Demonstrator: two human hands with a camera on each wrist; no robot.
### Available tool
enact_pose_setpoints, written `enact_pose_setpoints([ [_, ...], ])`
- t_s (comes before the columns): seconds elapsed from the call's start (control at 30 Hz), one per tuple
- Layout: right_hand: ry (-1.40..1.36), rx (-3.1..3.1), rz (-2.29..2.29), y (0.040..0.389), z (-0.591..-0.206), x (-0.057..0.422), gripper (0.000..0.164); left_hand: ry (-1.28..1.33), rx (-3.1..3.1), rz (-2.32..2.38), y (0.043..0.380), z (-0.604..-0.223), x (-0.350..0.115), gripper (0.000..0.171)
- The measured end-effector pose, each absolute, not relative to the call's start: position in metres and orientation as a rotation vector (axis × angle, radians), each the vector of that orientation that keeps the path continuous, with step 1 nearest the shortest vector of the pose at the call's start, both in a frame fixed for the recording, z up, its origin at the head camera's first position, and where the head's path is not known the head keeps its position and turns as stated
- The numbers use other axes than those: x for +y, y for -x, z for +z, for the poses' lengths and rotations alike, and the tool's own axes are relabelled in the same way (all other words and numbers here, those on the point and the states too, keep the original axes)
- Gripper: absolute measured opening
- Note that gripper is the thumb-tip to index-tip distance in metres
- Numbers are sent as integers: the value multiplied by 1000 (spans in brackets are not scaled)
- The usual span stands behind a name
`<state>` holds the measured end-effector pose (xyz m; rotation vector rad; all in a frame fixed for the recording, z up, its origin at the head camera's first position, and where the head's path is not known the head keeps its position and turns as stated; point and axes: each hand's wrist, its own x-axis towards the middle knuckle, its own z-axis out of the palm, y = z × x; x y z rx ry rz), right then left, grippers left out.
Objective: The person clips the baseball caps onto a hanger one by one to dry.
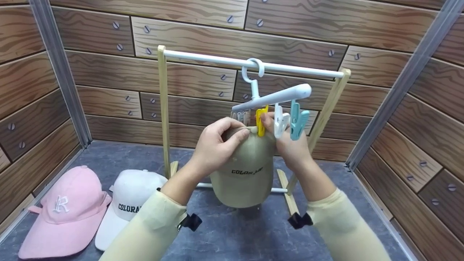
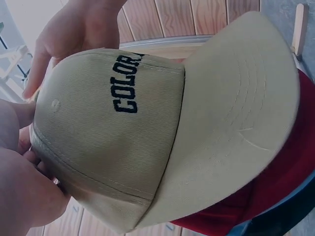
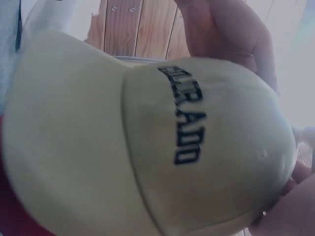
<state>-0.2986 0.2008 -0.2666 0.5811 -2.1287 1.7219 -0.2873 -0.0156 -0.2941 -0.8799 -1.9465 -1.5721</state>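
Note:
A beige baseball cap (image 1: 250,159) with dark "COLORADO" lettering hangs brim-down below the white clip hanger (image 1: 275,97). My left hand (image 1: 221,139) pinches the crown's top edge between thumb and fingers. Right beside it, a yellow clip (image 1: 260,123) overlaps the crown at the top button. My right hand (image 1: 293,146) pinches that clip from the right, its fingers partly hidden behind a white clip (image 1: 280,121) and a teal clip (image 1: 298,121). In the left wrist view, a red cap (image 2: 305,132) and a dark blue one (image 2: 288,211) show behind the beige brim.
The hanger hooks over the white bar (image 1: 210,59) of a wooden-legged rack (image 1: 164,108). On the dark table (image 1: 224,235), a pink cap (image 1: 69,217) and a white cap (image 1: 127,195) lie at the left. Wood-patterned panels (image 1: 199,32) enclose the back and sides.

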Motion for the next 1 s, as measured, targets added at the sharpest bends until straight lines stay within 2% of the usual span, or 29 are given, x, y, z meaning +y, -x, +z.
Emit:
enact_pose_setpoints([
  [0.07, -549, -2074, 1688, 295, -274, 199, 21, 871, -1941, -1571, 287, -297, -17, 15],
  [0.13, -550, -2028, 1642, 292, -281, 198, 24, 857, -1933, -1552, 288, -301, -18, 18],
  [0.47, -633, -1963, 1443, 281, -316, 199, 55, 771, -1898, -1564, 288, -328, -25, 36],
  [0.7, -639, -1901, 1369, 279, -334, 205, 49, 713, -1846, -1515, 286, -346, -27, 45],
  [1.0, -560, -1930, 1432, 273, -356, 207, 54, 670, -1831, -1512, 280, -365, -25, 58],
])
